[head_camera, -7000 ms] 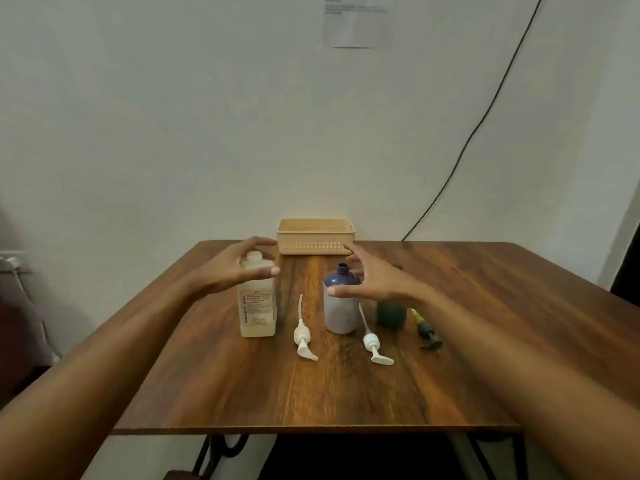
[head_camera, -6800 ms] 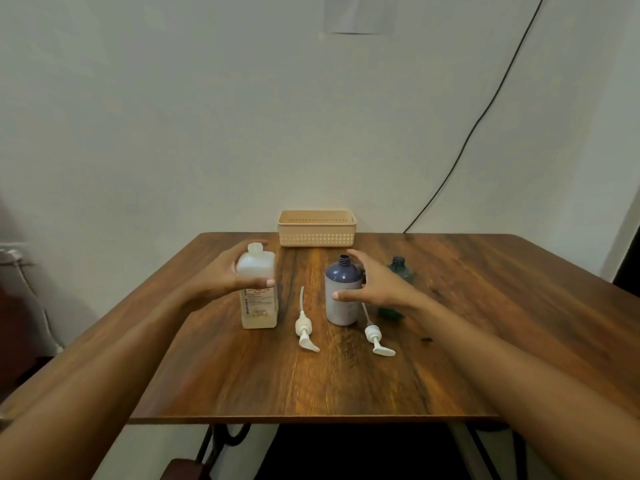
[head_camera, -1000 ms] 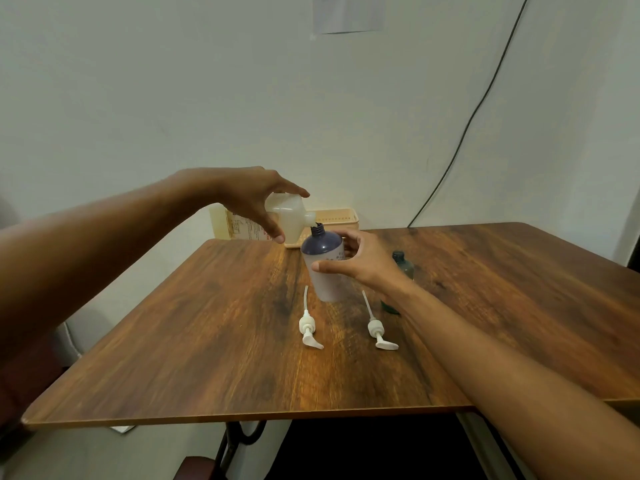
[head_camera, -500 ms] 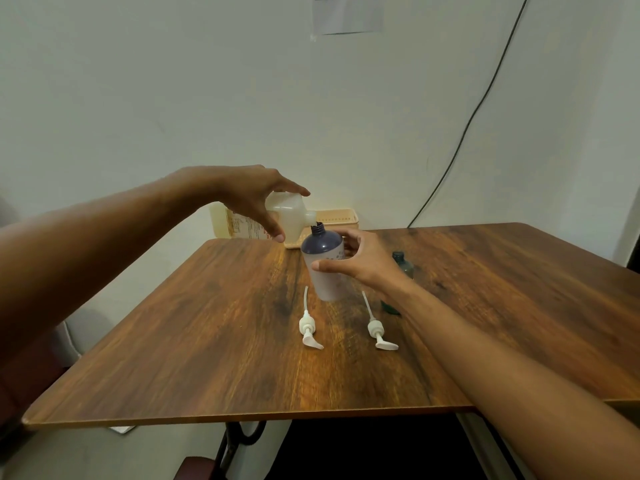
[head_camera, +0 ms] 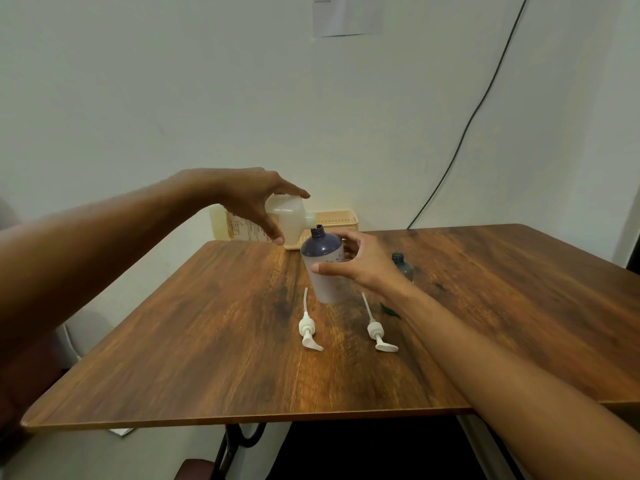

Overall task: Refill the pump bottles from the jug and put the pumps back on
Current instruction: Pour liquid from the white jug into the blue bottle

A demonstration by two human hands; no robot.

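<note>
One jug (head_camera: pixel 287 221), pale and translucent, is tipped on its side in the air at the far left of the counter (head_camera: pixel 207 341), its spout just at the open neck of the purple-topped bottle (head_camera: pixel 323 268). The left hand (head_camera: pixel 254 199) has its fingers clenched over the jug's shoulder from above. The right hand (head_camera: pixel 360 268) wraps its fingers around the bottle's right side, holding it upright on the counter. Two white pumps lie flat nearer the viewer, the left pump (head_camera: pixel 307 330) and the right pump (head_camera: pixel 376 330), on either side of the bottle's base. A dark green bottle (head_camera: pixel 401 270) stands just right of the right wrist, partly hidden. Behind the jug, a beige basket (head_camera: pixel 341 218) sits at the counter's far edge against the wall.
</note>
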